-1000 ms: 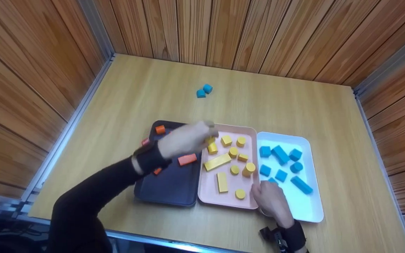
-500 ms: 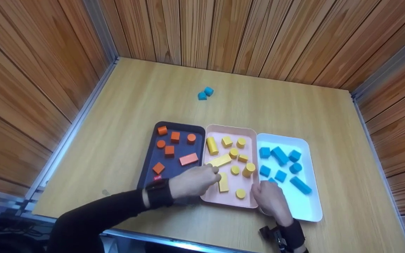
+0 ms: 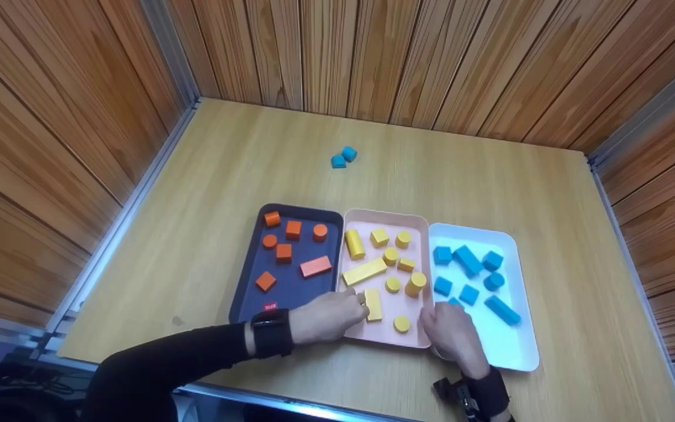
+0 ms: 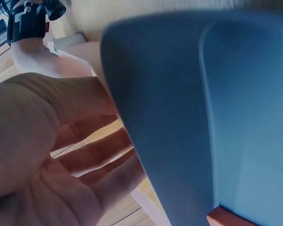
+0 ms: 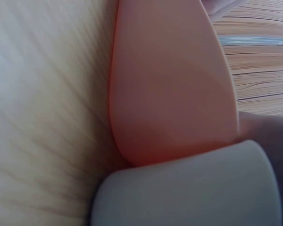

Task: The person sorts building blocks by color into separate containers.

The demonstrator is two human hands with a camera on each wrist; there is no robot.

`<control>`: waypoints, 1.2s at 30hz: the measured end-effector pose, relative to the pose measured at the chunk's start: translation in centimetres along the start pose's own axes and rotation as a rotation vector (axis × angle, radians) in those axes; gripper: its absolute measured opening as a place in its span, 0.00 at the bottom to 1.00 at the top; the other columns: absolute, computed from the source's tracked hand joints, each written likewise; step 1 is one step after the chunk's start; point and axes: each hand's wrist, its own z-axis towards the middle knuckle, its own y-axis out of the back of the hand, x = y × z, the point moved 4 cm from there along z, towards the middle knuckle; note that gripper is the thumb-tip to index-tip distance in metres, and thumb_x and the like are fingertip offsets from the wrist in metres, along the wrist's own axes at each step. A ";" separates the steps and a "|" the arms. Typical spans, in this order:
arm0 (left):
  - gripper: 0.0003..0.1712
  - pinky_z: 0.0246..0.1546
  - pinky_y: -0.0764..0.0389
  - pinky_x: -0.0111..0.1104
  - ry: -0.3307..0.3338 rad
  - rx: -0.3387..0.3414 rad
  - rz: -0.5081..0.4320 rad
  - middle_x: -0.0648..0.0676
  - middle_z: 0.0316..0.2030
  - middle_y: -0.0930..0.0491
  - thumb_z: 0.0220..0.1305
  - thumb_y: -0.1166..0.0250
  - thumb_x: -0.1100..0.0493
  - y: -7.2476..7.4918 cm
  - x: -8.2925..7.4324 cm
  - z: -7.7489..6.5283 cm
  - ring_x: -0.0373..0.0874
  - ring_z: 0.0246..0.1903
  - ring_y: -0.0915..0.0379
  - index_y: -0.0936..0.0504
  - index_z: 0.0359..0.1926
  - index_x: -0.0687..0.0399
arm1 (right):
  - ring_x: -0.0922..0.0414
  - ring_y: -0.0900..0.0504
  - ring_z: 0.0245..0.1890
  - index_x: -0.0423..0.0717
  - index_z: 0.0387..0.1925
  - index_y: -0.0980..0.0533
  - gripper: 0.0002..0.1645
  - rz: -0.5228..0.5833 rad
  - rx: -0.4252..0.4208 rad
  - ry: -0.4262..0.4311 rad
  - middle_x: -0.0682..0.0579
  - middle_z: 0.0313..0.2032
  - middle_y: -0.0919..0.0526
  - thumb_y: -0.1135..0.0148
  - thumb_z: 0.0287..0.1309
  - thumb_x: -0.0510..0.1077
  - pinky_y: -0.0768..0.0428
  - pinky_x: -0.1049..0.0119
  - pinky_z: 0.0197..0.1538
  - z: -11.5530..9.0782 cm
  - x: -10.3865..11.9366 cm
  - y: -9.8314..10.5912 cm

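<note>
My left hand [image 3: 329,315] reaches over the seam between the dark tray [image 3: 308,296] and the pink tray [image 3: 390,337], thumb and fingers bent downward. Its fingertips are right at a yellow rectangular block [image 3: 374,306]. In the left wrist view the fingers [image 4: 96,155] pass behind the dark tray's rim, with yellow showing between them; I cannot tell whether they pinch anything. My right hand [image 3: 449,331], fingers curled, grips the adjoining rims of the pink and white trays [image 3: 504,346] near the front. In the right wrist view their corners meet, with most of the hand hidden.
Several orange blocks [image 3: 283,253] lie in the dark tray, yellow blocks [image 3: 364,272] in the pink one and blue blocks [image 3: 467,261] in the white one. Two blue pieces [image 3: 338,161] sit together farther back on the table. Wood-panelled walls [image 3: 372,64] enclose the back and sides.
My left hand has come from the pink tray's far left corner down towards its near left side, uncovering the orange blocks and a yellow cylinder. The right hand has stayed put.
</note>
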 end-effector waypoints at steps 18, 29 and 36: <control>0.15 0.37 0.22 0.25 -0.034 0.000 0.055 0.50 0.44 0.14 0.68 0.32 0.59 0.1 -0.2 0.2 0.40 0.38 0.21 0.14 0.55 0.49 | 0.56 0.32 0.14 0.46 0.19 0.30 0.23 0.041 0.026 -0.018 0.55 0.14 0.32 0.54 0.72 0.47 0.37 0.66 0.22 -0.2 0.0 0.0; 0.22 0.39 0.17 0.27 0.039 -0.028 -0.129 0.53 0.48 0.16 0.64 0.29 0.61 4.3 1.7 0.1 0.42 0.41 0.20 0.17 0.60 0.50 | 0.56 0.31 0.14 0.45 0.18 0.29 0.24 0.037 0.011 -0.030 0.54 0.14 0.32 0.53 0.71 0.49 0.39 0.67 0.22 -0.2 0.0 0.0; 0.30 0.50 0.15 0.36 0.155 -0.201 -0.165 0.59 0.63 0.24 0.64 0.28 0.59 8.6 6.2 1.0 0.48 0.53 0.20 0.23 0.66 0.53 | 0.56 0.31 0.14 0.47 0.18 0.30 0.25 0.046 0.024 -0.038 0.55 0.14 0.31 0.55 0.72 0.49 0.38 0.67 0.21 -0.2 0.0 -0.1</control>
